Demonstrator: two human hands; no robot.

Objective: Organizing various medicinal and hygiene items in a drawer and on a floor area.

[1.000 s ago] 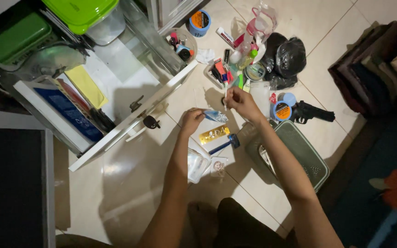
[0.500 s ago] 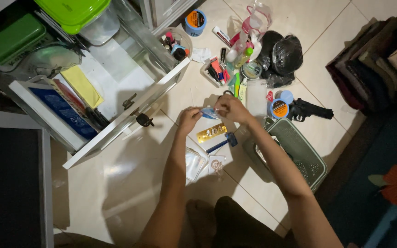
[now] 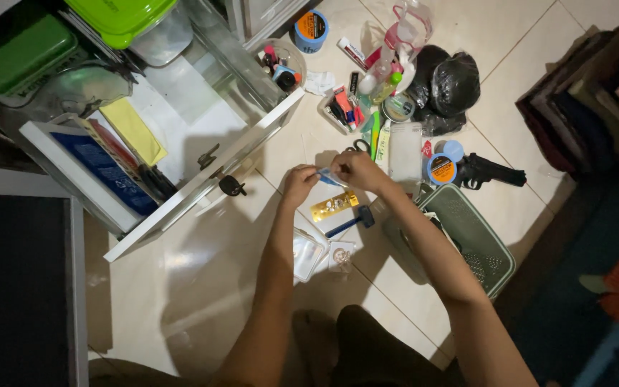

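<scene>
Both hands meet above the tiled floor (image 3: 202,287) at frame centre. The left hand (image 3: 299,185) and right hand (image 3: 358,169) each pinch one end of a small blue-and-clear plastic packet (image 3: 328,177); thumb and fingers are closed onto it, and it hangs between them, clear of the tiles. Whether the packet is yet opened cannot be told; judged by this two-handed pinch, it is being handled rather than put away, and most of the scattered things remain unsorted.

At 6 o'clock of the packet lie a flat gold card (image 3: 334,206), shiny and rectangular, a blue-handled razor (image 3: 350,223) and a clear, glossy plastic case (image 3: 307,254). At 4 o'clock stands a green perforated basket (image 3: 476,244). At 2 o'clock, a round blue tin (image 3: 441,168) with orange lid and a black toy pistol (image 3: 490,172); beyond, crumpled black plastic bags (image 3: 445,86). At 10 o'clock, an open white drawer (image 3: 202,188) holds a yellow cloth (image 3: 134,131).
</scene>
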